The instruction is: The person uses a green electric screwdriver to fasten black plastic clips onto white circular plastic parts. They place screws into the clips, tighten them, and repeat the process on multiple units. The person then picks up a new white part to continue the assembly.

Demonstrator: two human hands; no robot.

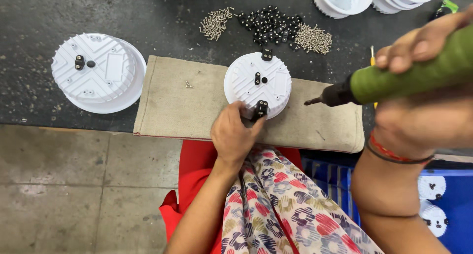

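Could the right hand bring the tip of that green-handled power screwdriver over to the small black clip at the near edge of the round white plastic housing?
Probably yes. The green-handled power screwdriver in the right hand points toward the round white plastic housing across bare cloth. Only the left hand, steadying the small black clip, crowds it.

Beyond your grip ran a dark, speckled worktop (123, 17), its front edge crossing left of you. Below that edge, to the left of your grip, lay a floor (74, 185) of grey, stained slabs with thin joints. The light was even and threw only soft shadows.
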